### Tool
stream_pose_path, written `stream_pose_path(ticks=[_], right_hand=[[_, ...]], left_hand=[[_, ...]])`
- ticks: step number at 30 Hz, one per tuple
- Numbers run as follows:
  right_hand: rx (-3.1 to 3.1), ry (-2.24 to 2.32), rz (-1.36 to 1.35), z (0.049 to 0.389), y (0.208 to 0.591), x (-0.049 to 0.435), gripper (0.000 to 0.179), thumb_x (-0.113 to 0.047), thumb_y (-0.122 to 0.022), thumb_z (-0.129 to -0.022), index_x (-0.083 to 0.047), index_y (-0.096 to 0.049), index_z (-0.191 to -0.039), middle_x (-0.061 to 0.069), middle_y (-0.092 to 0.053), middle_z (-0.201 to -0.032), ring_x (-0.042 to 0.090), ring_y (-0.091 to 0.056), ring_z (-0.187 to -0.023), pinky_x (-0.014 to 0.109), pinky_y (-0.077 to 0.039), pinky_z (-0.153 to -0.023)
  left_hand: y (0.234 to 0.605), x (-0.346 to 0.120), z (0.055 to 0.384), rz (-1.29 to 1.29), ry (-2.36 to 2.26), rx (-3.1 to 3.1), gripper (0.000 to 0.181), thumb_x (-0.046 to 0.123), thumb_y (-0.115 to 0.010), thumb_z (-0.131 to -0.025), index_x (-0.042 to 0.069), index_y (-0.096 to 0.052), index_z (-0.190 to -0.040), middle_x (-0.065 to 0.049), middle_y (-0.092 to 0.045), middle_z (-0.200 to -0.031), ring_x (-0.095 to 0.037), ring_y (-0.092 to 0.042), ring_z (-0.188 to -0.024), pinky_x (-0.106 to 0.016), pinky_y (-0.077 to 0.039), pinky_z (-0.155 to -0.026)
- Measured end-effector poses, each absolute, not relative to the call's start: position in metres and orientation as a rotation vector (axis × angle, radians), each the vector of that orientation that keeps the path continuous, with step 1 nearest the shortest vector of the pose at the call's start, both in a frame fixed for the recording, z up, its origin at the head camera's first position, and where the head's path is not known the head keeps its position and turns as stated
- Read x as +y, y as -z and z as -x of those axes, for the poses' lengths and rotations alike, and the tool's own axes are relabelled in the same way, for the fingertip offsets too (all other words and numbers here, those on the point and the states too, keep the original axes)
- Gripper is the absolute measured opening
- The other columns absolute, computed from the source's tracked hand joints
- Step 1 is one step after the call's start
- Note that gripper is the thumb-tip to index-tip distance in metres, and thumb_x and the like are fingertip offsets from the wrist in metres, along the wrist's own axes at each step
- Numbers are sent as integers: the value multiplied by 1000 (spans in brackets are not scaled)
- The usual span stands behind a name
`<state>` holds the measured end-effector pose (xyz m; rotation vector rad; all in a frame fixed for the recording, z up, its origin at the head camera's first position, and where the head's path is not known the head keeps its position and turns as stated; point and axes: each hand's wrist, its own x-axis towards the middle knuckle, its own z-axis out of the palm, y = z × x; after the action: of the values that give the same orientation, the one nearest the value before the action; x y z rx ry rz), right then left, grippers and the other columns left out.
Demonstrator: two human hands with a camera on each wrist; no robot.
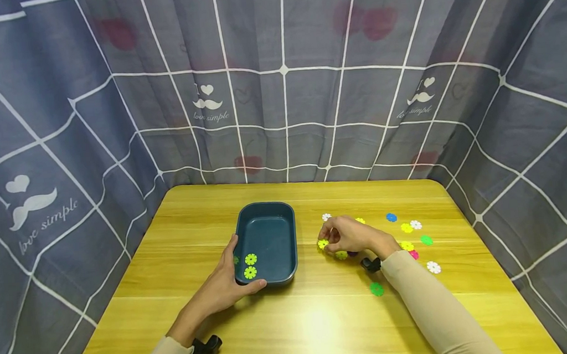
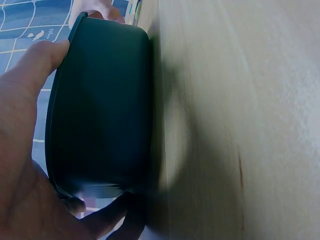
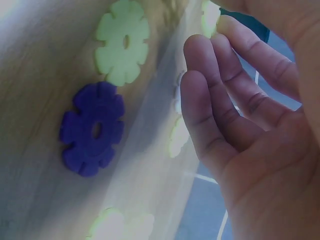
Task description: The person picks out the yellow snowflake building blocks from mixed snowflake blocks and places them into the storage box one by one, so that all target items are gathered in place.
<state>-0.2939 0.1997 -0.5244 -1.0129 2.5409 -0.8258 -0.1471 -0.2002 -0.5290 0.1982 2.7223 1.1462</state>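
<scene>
My left hand (image 1: 224, 284) grips the near left corner of a dark teal rectangular tray (image 1: 270, 239), thumb along the near rim and fingers against the left wall. In the left wrist view the outer wall of the tray (image 2: 105, 105) fills the space between thumb and fingers. Yellow flower-shaped plastic discs (image 1: 251, 259) lie inside it at the near left. To the right of the tray, my right hand (image 1: 348, 234) pinches a yellow flower-shaped disc (image 1: 323, 244) between thumb and fingertips, low over the table. Below that hand lie a purple disc (image 3: 93, 129) and another yellow disc (image 3: 122, 42).
More flower-shaped discs are scattered on the wooden table (image 1: 192, 217) at the right: a blue disc (image 1: 391, 217), a white disc (image 1: 433, 267), a green disc (image 1: 377, 289) and a pink disc (image 1: 414, 254). A grey checked curtain (image 1: 257, 101) surrounds the table's back and sides.
</scene>
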Motion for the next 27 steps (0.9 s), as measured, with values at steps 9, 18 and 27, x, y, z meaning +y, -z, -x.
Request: stream_pose_path(ticks=[9,18,27], right_hand=[[2537,890,1057,294,512,194,21,-10,-88,-99,-11,-83,-119,4,-80,-113,6,-76,-94,25,-67,-88],[2564,882,1072,292,504,186,24,-16,-89,-99,-14,-81,-121,1,-80,-117,8,-76,-97,25,-67,-89],[2579,897,1103,294,494,176,24,-16,-89,-99,-12,-82,-121,2,-82,-114,9,-76,-96,36,-70,-93]], left_hand=[[530,-200,148,-192,-1138,2737,146,69,-92,-92,17,5,-188,-26,-12,-196,-58,-40,-171,-77,-45,-132],[530,-200,147,-191,-1145,2730,146,69,-92,-92,17,5,-188,-25,-10,-196,-57,-39,-172,-76,-44,-133],[535,-201,151,-230,-1138,2771,146,69,-93,-91,15,1,-188,-21,-6,-197,-56,-38,-173,-76,-44,-133]])
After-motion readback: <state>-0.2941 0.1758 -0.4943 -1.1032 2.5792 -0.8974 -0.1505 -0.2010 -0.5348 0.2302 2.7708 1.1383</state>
